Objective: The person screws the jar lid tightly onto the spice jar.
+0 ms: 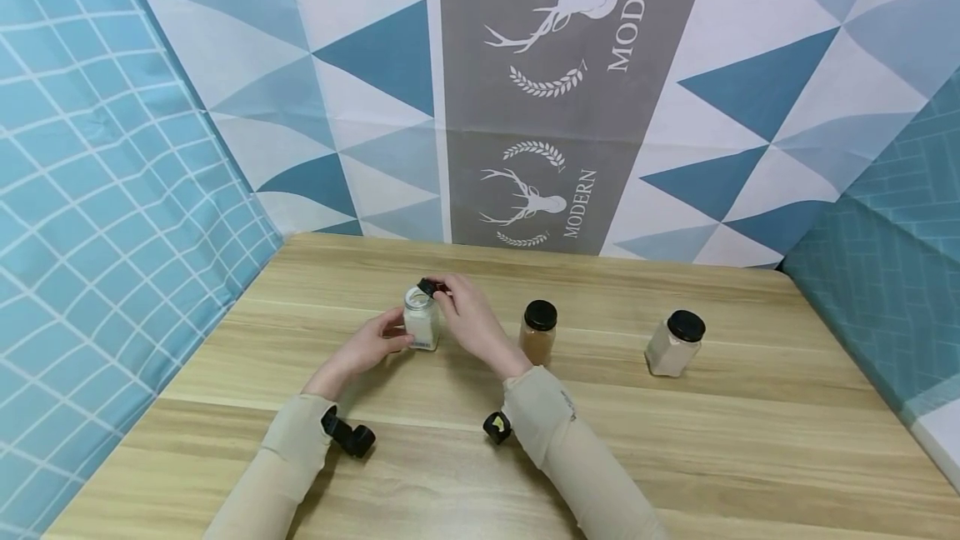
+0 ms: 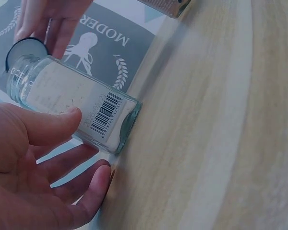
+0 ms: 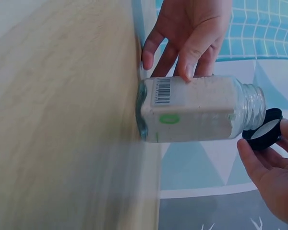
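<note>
A glass jar (image 1: 422, 327) of pale powder stands on the table, its threaded mouth uncovered. My left hand (image 1: 369, 343) holds the jar's side, with the thumb on the label near the barcode in the left wrist view. In my right hand (image 1: 472, 317), a black screw lid (image 3: 265, 132) is pinched by its edge between thumb and fingers. The lid tilts beside the jar's rim, its pale inside showing in the right wrist view; whether it touches the glass I cannot tell. A green mark is on the jar (image 3: 197, 112).
To the right of the right wrist stands a jar of brown powder (image 1: 537, 344) with a black lid. Farther right is another black-lidded jar (image 1: 671, 348) with pale contents. Patterned cloth walls (image 1: 360, 107) border the wooden table (image 1: 735, 448) at the back and sides.
</note>
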Demonstrator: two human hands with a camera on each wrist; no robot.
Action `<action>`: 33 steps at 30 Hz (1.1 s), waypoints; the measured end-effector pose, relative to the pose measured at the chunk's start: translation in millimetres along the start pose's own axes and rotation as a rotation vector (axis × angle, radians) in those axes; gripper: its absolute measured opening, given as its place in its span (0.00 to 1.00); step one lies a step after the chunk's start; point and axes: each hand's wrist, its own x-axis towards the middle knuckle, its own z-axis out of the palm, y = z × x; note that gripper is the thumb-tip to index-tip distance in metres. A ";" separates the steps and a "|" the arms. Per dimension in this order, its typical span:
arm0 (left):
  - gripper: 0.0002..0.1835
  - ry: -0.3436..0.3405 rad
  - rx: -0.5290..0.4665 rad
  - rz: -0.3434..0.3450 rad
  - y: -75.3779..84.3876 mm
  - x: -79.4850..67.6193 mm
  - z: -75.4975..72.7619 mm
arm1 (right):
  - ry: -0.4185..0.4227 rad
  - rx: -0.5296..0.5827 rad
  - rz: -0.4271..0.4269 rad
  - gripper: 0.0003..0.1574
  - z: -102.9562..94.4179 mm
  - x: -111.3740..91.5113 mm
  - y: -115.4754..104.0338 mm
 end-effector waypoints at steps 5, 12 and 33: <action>0.30 -0.004 -0.015 0.005 -3.0 1.1 0.5 | -0.029 0.004 -0.045 0.20 1.4 2.5 -5.1; 0.30 -0.001 -0.021 0.020 -3.5 1.8 1.0 | -0.055 -0.065 -0.132 0.19 4.0 3.5 -5.8; 0.29 0.015 -0.013 -0.018 -3.5 2.0 0.7 | -0.064 -0.090 -0.156 0.19 0.1 -0.4 -2.3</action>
